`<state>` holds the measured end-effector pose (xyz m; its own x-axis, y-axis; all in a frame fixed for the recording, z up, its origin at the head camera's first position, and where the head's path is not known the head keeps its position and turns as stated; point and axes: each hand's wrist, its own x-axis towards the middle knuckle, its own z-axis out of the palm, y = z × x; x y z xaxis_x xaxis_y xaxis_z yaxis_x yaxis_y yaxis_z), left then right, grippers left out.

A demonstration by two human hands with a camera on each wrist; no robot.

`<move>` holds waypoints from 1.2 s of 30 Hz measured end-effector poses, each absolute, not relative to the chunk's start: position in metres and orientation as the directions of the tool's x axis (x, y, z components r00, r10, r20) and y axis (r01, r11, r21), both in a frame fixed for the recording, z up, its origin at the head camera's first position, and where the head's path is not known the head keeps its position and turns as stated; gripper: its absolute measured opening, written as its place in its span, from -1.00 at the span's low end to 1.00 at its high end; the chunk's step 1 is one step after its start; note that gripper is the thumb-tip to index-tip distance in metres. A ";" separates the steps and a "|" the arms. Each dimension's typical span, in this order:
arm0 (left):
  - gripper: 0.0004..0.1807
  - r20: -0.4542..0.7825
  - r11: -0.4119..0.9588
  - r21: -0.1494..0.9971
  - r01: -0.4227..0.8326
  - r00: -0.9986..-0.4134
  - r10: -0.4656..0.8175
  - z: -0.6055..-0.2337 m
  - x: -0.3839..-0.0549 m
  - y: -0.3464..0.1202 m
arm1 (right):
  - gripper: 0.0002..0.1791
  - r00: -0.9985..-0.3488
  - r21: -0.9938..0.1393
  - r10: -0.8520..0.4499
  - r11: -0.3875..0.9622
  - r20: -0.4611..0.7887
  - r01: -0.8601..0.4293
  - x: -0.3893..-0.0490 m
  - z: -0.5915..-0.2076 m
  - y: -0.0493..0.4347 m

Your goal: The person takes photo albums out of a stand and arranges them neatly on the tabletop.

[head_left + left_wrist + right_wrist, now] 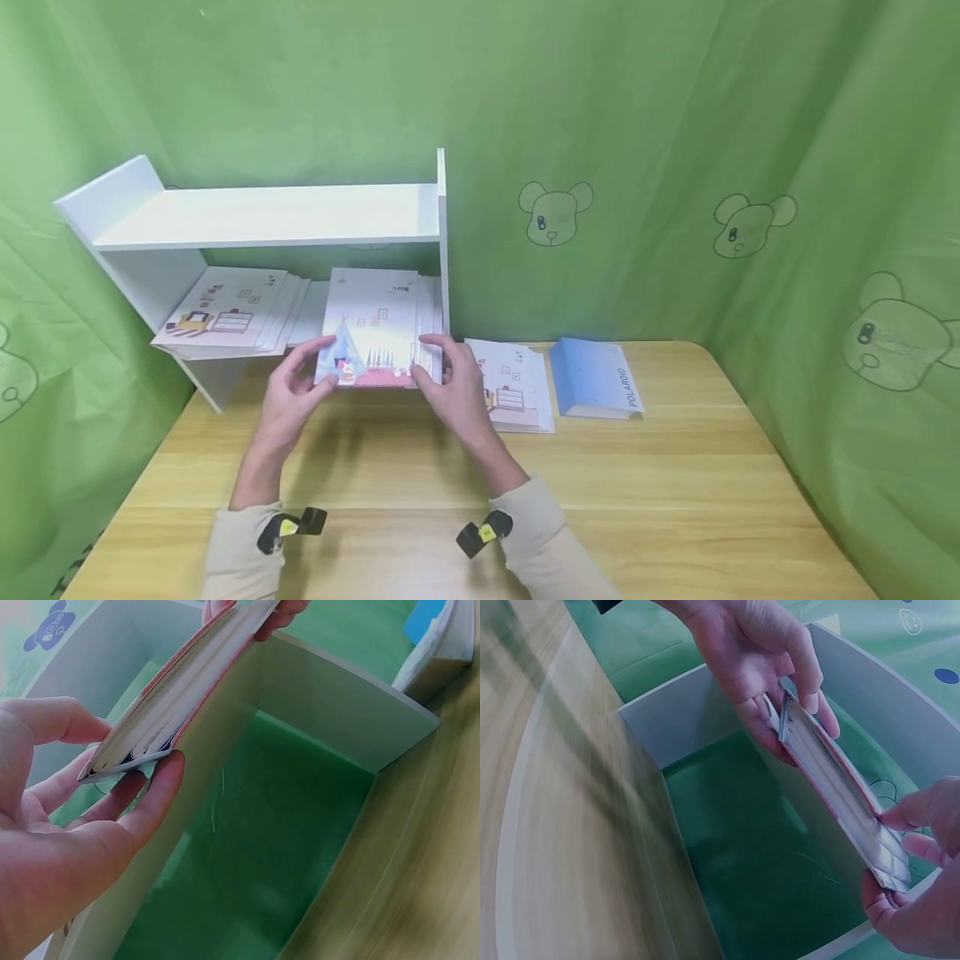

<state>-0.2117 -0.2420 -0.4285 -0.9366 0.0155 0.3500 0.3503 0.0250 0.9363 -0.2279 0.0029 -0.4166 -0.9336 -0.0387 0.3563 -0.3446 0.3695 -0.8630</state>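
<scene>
A book [371,321] with a pale cover, a blue tent and a pink strip along its near edge is held by both hands at the white shelf's lower board. My left hand [292,387] grips its left near corner between thumb and fingers. At the right near corner my right hand [459,387] pinches it the same way. The left wrist view shows the layered page edges of the book [176,697], tilted, with the left hand [67,817] around its end. In the right wrist view the right hand [926,870] holds the nearer end.
The white shelf [300,212] stands on the wooden table [675,500]. A fanned stack of books [225,312] lies in its left part, with more partly hidden at right. Beside the shelf lie another book stack [517,392] and a blue POLAROID box [596,379]. Green curtain [637,100] hangs behind.
</scene>
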 end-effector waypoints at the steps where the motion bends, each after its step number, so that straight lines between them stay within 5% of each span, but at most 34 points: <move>1: -0.36 0.353 0.028 0.935 0.354 -0.935 0.016 -0.429 -0.212 -0.242 | -0.52 -0.932 -0.862 -0.041 0.368 0.360 -0.349 -0.228 -0.417 0.003; 36: -0.38 0.378 -0.050 0.925 0.376 -0.923 0.065 -0.453 -0.189 -0.247 | -0.48 -0.901 -0.836 -0.098 0.343 0.422 -0.428 -0.210 -0.442 0.014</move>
<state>-0.1886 -0.2466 -0.4530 -0.9233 0.0655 0.3783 0.3757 -0.0495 0.9254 -0.2100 0.0141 -0.4416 -0.9015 -0.0975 0.4217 -0.4282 0.3427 -0.8362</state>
